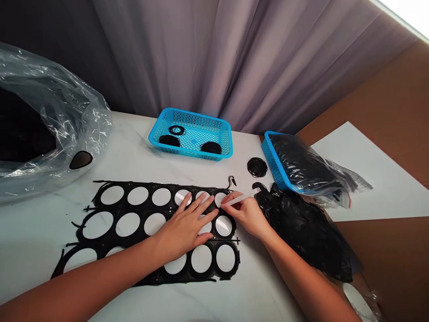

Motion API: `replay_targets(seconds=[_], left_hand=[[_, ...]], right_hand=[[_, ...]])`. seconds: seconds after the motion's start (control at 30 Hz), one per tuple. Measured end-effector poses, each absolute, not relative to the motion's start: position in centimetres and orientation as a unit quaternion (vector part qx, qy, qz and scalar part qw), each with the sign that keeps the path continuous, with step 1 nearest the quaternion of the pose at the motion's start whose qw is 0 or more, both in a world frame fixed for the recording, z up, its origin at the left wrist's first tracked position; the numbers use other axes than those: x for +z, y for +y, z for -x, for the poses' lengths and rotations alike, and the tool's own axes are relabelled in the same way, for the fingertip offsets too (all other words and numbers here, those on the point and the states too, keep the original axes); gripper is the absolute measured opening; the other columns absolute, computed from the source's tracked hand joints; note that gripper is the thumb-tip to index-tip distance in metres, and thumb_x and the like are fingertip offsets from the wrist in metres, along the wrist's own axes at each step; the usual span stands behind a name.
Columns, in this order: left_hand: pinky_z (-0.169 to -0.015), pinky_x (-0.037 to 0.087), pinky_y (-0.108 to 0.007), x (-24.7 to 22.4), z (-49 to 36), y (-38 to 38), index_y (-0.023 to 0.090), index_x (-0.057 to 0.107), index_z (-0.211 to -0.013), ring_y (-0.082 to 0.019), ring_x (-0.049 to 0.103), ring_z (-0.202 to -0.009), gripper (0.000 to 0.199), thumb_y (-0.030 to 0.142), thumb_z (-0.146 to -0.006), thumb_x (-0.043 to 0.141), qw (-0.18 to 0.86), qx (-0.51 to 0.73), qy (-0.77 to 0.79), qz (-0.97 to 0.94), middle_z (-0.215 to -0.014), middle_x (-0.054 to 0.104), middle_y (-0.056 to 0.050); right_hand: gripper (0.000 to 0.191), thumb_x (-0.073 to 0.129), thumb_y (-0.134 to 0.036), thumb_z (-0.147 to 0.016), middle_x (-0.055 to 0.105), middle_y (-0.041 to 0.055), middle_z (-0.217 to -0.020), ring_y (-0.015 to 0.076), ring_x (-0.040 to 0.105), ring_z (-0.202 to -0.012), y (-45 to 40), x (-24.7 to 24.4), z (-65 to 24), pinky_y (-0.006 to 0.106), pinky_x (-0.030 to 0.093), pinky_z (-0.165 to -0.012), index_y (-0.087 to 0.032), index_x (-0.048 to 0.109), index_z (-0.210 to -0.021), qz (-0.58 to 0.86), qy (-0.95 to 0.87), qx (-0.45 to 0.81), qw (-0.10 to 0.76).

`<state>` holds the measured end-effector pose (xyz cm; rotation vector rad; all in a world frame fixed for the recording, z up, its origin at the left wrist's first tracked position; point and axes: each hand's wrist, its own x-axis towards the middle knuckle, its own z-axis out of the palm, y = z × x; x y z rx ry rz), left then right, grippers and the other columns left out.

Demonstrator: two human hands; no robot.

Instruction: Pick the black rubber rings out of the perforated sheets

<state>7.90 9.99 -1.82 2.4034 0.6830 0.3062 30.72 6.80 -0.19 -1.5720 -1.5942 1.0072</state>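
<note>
A: Where do we find the black sheet (139, 208)?
B: We see it lying flat on the white table (129, 142), in front of the person, with three rows of circles, white inside, bordered in black.

A: How do we describe the left hand (187, 226)?
B: We note its fingers spread and extended, grasping nothing; the palm side faces down on the sheet, toward its right end.

A: And the right hand (248, 213)?
B: Here we observe thumb and fingers pinched about a thin white stick (248, 194), its tip at the last circle of the far row. Whether the tip touches the sheet, we cannot tell.

A: What do we identify around them?
B: Beyond the sheet we mark a blue basket (228, 136) containing black rings (211, 147). To its right we have a round bundle (257, 167) on the table, then a second basket (275, 156) bearing a filled clear bag (301, 163). Near the right forearm we show a black heap (301, 232); at far left, a large plastic bag (92, 107).
</note>
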Motion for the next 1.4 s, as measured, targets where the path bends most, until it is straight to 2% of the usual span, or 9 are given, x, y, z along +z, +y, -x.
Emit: replay_targets(seconds=[0.2, 0.3, 0.37, 0.47, 0.57, 0.63, 0.7, 0.9, 1.4], left_hand=[[-0.122, 0.002, -0.057, -2.1, -7.8, 10.0, 0.031, 0.049, -0.145, -0.033, 0.021, -0.152, 0.052, 0.044, -0.096, 0.06, 0.324, 0.147, 0.259, -0.898, -0.163, 0.029, -0.008], [-0.122, 0.006, -0.058, -2.1, -7.7, 10.2, 0.028, 0.051, -0.143, -0.035, 0.019, -0.152, 0.052, 0.043, -0.095, 0.061, 0.296, 0.129, 0.253, -0.912, -0.162, 0.03, -0.01], [-0.121, 0.009, -0.059, -1.8, -7.8, 10.3, 0.026, 0.051, -0.143, -0.036, 0.021, -0.151, 0.054, 0.044, -0.094, 0.063, 0.261, 0.117, 0.245, -0.926, -0.162, 0.032, -0.012], [-0.12, 0.014, -0.062, -1.0, -7.9, 10.3, 0.022, 0.053, -0.139, -0.038, 0.032, -0.147, 0.053, 0.043, -0.092, 0.067, 0.183, 0.119, 0.243, -0.945, -0.155, 0.042, -0.016], [-0.121, 0.02, -0.055, -0.1, -7.7, 9.6, 0.019, 0.057, -0.132, -0.033, 0.046, -0.139, 0.045, 0.033, -0.091, 0.07, 0.122, 0.11, 0.206, -0.965, -0.143, 0.055, -0.016], [-0.121, 0.025, -0.049, 0.2, -7.3, 8.9, 0.02, 0.058, -0.129, -0.031, 0.048, -0.138, 0.044, 0.034, -0.09, 0.072, 0.116, 0.097, 0.157, -0.976, -0.143, 0.055, -0.015], [-0.119, 0.028, -0.049, 0.0, -6.7, 8.1, 0.022, 0.056, -0.132, -0.033, 0.043, -0.141, 0.049, 0.039, -0.089, 0.072, 0.119, 0.089, 0.133, -0.98, -0.15, 0.049, -0.014], [-0.119, 0.025, -0.054, -1.2, -5.8, 7.3, 0.026, 0.049, -0.142, -0.035, 0.032, -0.148, 0.052, 0.04, -0.094, 0.065, 0.124, 0.085, 0.141, -0.979, -0.158, 0.038, -0.013], [-0.12, 0.023, -0.055, -1.4, -5.9, 7.3, 0.026, 0.049, -0.141, -0.035, 0.032, -0.148, 0.05, 0.037, -0.094, 0.065, 0.144, 0.091, 0.143, -0.975, -0.158, 0.038, -0.012]], right_hand=[[0.013, 0.056, -0.022, -0.092, 0.073, 0.0111, -0.102, 0.0298, 0.063, -0.097, 6.4, 0.7, -31.6, 0.043, 0.045, -0.086, -0.026, 0.068, -0.09, 0.583, -0.745, 0.189, 0.263], [0.018, 0.05, -0.026, -0.094, 0.072, 0.0128, -0.09, 0.0294, 0.063, -0.087, 7.2, 1.8, -34.7, 0.042, 0.043, -0.082, -0.022, 0.065, -0.087, 0.701, -0.655, 0.01, 0.282], [0.02, 0.049, -0.031, -0.096, 0.073, 0.012, -0.091, 0.0277, 0.064, -0.083, 7.3, 2.5, -36.2, 0.039, 0.044, -0.078, -0.022, 0.065, -0.089, 0.743, -0.591, -0.035, 0.312], [0.02, 0.055, -0.037, -0.095, 0.074, 0.008, -0.091, 0.0238, 0.065, -0.079, 6.2, 3.0, -36.1, 0.033, 0.046, -0.073, -0.022, 0.066, -0.088, 0.734, -0.573, 0.062, 0.358], [0.022, 0.061, -0.04, -0.092, 0.072, 0.0048, -0.083, 0.0205, 0.064, -0.075, 3.9, 2.3, -33.6, 0.029, 0.046, -0.067, -0.021, 0.068, -0.082, 0.689, -0.563, 0.261, 0.376], [0.023, 0.063, -0.039, -0.091, 0.07, 0.0036, -0.079, 0.0188, 0.062, -0.071, 2.3, 1.5, -31.6, 0.027, 0.045, -0.064, -0.02, 0.068, -0.081, 0.663, -0.542, 0.364, 0.367], [0.021, 0.064, -0.039, -0.091, 0.069, 0.0026, -0.077, 0.0177, 0.061, -0.07, 1.1, 0.7, -30.0, 0.027, 0.045, -0.063, -0.02, 0.068, -0.082, 0.649, -0.523, 0.416, 0.364], [0.019, 0.065, -0.037, -0.091, 0.066, 0.0024, -0.082, 0.0184, 0.059, -0.076, -0.1, -0.1, -28.7, 0.029, 0.045, -0.07, -0.021, 0.066, -0.081, 0.631, -0.511, 0.44, 0.385], [0.018, 0.062, -0.03, -0.092, 0.066, 0.003, -0.084, 0.0213, 0.058, -0.086, -0.1, 0.0, -28.5, 0.033, 0.044, -0.078, -0.022, 0.06, -0.076, 0.626, -0.568, 0.387, 0.368]])
